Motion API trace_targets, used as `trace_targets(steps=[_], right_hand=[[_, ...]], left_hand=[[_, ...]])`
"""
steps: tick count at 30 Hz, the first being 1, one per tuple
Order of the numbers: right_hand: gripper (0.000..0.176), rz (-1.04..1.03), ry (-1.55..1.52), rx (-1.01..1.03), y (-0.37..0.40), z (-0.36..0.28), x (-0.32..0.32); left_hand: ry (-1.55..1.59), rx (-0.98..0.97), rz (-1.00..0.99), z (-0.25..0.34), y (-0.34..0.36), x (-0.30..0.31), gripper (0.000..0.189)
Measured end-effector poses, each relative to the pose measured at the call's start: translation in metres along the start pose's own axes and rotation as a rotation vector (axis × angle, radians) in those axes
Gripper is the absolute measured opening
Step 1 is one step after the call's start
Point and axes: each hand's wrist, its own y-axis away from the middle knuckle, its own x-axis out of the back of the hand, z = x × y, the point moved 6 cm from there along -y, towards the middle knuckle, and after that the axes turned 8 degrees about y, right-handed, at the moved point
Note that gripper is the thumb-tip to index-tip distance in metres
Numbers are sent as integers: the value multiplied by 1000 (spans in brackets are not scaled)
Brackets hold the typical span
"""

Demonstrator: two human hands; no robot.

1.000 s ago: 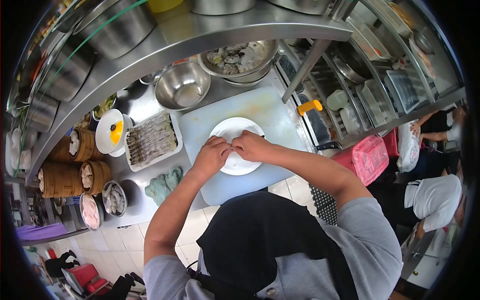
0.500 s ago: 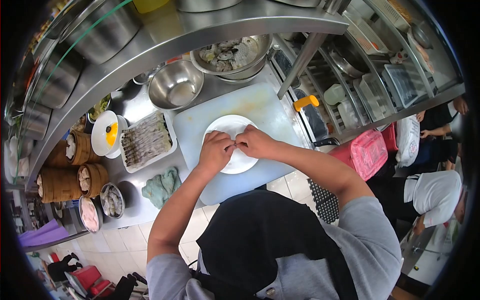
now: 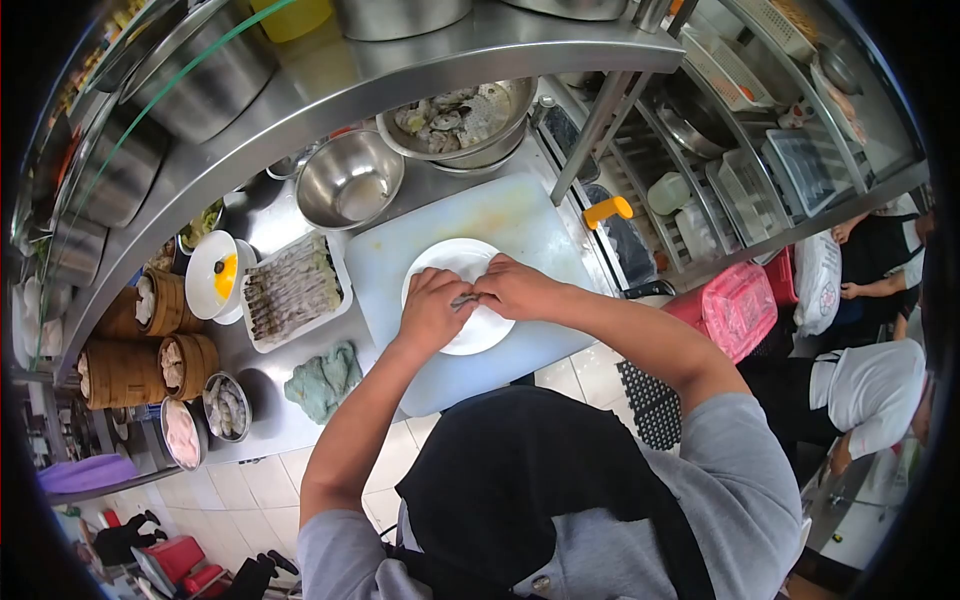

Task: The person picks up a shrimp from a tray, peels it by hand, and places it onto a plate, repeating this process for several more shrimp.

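Observation:
My left hand (image 3: 436, 308) and my right hand (image 3: 515, 287) meet over a white plate (image 3: 470, 340) on the pale cutting board (image 3: 540, 215). Between their pinched fingertips is a small greyish piece (image 3: 464, 300), too small to name. Left of the board, a white tray (image 3: 345, 290) holds rows of peeled shrimp (image 3: 292, 290). Behind the board stands an empty-looking steel bowl (image 3: 350, 180), and next to it a colander (image 3: 525, 95) with more shrimp (image 3: 440, 120).
A green cloth (image 3: 323, 382), a shrimp bowl (image 3: 228, 407), a bowl of pink paste (image 3: 182, 435) and bamboo steamers (image 3: 120, 370) are at the left. A knife handle (image 3: 650, 289) and pink bin (image 3: 735, 308) are at the right. Co-workers stand far right. A steel shelf (image 3: 430, 60) overhangs the back.
Both hands have stayed together over the plate, with the fingers slightly shifted. The grey piece between the fingertips shows more. The whole view has shifted slightly.

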Motion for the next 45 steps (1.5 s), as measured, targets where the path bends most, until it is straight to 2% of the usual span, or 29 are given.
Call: trace_targets(steps=[3, 10, 12, 13, 15, 22, 25, 31, 34, 39, 43, 45], right_hand=[[13, -98, -22, -66, -2, 8, -6], [15, -168, -14, -75, -5, 5, 4], [18, -224, 93, -124, -8, 9, 3], [18, -225, 90, -120, -9, 4, 2], [21, -115, 97, -138, -13, -9, 3], [22, -139, 43, -141, -31, -29, -12], [20, -59, 35, -170, -31, -30, -13], [15, -85, 27, -185, -38, -25, -25], [14, -127, -12, -195, -40, -24, -23], [13, -275, 3, -98, -46, -21, -24], [14, -273, -8, -90, -44, -23, -20], [15, -212, 58, -117, -41, -22, -14]], left_hand=[[-13, -16, -29, -7, 0, -6, 15], [-43, -33, -84, 2, 3, 5, 17], [-102, -13, 76, -1, 13, 26, 24], [-104, -9, 77, -4, 17, 33, 24], [-111, 1, -61, -11, 27, 37, 30], [-20, -1, 10, -18, 30, 31, 25], [12, 3, 37, -20, 30, 30, 21], [62, 61, -48, -29, 24, 29, 13], [82, 26, -87, -29, 20, 30, 12], [1, -91, -174, -28, 18, 31, 10], [-9, -92, -184, -24, 21, 29, 14], [43, -33, -32, -20, 21, 34, 16]])
